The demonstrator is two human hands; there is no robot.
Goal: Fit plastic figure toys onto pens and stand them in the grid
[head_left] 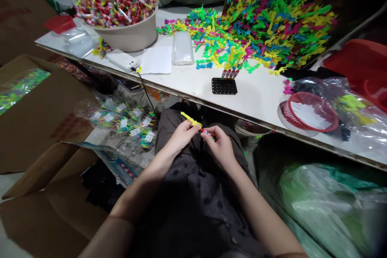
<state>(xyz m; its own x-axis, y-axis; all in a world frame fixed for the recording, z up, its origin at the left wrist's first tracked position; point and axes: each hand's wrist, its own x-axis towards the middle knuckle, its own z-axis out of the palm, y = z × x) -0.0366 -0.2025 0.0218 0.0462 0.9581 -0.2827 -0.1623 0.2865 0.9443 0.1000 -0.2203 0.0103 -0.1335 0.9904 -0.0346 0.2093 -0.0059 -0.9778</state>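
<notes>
Above my lap, my left hand (185,134) pinches a yellow plastic figure piece (189,118). Close against it, my right hand (220,143) grips a small tube with a red, white and blue pattern (208,133). The two pieces meet end to end between my fingers; whether they are joined I cannot tell. On the table in front, a black rack with rows of holes (224,86) has several patterned tubes (230,73) standing along its back edge, with coloured pieces on top.
A large heap of coloured plastic figures (272,28) covers the table's back right. At left stands a white tub (130,36) piled with patterned tubes. A red basket (314,111) sits at right. Open cardboard boxes (36,209) and filled bags (123,123) lie on my left.
</notes>
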